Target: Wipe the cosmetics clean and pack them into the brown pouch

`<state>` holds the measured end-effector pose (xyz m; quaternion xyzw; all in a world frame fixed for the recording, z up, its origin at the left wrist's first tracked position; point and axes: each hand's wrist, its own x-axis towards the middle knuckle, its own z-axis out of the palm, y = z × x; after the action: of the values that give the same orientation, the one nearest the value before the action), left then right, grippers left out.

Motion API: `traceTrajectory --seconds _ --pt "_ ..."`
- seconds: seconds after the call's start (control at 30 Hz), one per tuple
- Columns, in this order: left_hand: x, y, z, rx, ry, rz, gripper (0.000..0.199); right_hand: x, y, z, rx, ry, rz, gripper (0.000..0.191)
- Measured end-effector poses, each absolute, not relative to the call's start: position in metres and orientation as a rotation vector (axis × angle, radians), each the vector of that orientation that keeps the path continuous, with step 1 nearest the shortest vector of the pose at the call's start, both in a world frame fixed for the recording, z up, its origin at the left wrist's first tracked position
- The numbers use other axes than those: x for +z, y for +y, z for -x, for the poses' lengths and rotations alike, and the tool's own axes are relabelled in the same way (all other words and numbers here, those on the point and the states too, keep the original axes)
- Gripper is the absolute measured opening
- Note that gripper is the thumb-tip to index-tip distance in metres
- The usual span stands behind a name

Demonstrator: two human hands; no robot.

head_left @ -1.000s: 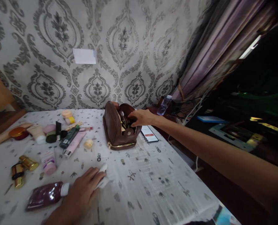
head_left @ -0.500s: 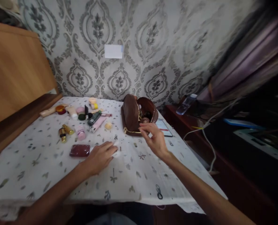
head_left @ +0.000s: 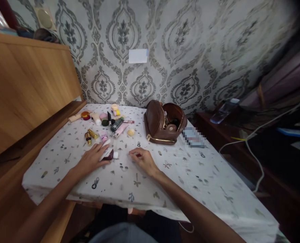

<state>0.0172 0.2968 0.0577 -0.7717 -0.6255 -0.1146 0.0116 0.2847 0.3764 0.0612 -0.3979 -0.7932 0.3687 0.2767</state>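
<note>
My left hand (head_left: 92, 158) is at the left of the patterned cloth, its fingers closed on a thin white item (head_left: 105, 149), perhaps a tissue. Beneath and beside these fingers lies a dark red item (head_left: 110, 155), partly hidden, with a white cap-like piece (head_left: 115, 155) at its right. My right hand (head_left: 143, 161) is low over the middle of the cloth, fingers curled together; a small reddish spot shows at them, too small to name. An open brown bag (head_left: 155, 121) with items inside stands behind it, not touched. A pink-and-white bottle (head_left: 103, 136) lies just beyond my left hand.
Several tubes, jars and a green tube (head_left: 117, 124) lie at the back left, with two gold-coloured small bottles (head_left: 92, 134) nearer. A yellowish round piece (head_left: 131, 132) lies left of the bag, a blurred-out phone-like object (head_left: 194, 137) right of it. A wooden panel (head_left: 33, 74) borders the left.
The view has swung left. My left hand has moved left with the white item, onto the dark red one. My right hand has come away from the bag, down and left, its fingers more curled.
</note>
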Motion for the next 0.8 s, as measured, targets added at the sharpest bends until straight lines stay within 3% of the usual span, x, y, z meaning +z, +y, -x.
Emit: traceTrajectory --seconds 0.13,0.27,0.37,0.47,0.6,0.8 --pt "0.051 0.302 -0.014 -0.417 -1.989 2.432 0.057 0.053 0.378 -0.259 1.144 -2.075 1.005 0.02" --pt "0.047 0.308 -0.013 -0.544 -1.938 2.469 0.053 0.04 0.381 -0.238 1.133 -2.112 0.889 0.041" --pt "0.044 0.309 -0.013 -0.651 -1.866 2.501 0.052 0.033 0.386 -0.231 1.119 -2.11 0.834 0.036" --pt "0.042 0.31 -0.015 -0.751 -1.818 2.481 0.051 0.029 0.389 -0.23 1.362 -1.966 0.726 0.032" --pt "0.043 0.317 -0.031 -0.747 -1.76 2.488 0.047 0.03 0.393 -0.238 1.618 -1.702 0.638 0.044" --pt "0.044 0.336 -0.066 -0.598 -1.539 2.37 0.049 0.032 0.403 -0.257 1.457 -1.633 0.783 0.05"
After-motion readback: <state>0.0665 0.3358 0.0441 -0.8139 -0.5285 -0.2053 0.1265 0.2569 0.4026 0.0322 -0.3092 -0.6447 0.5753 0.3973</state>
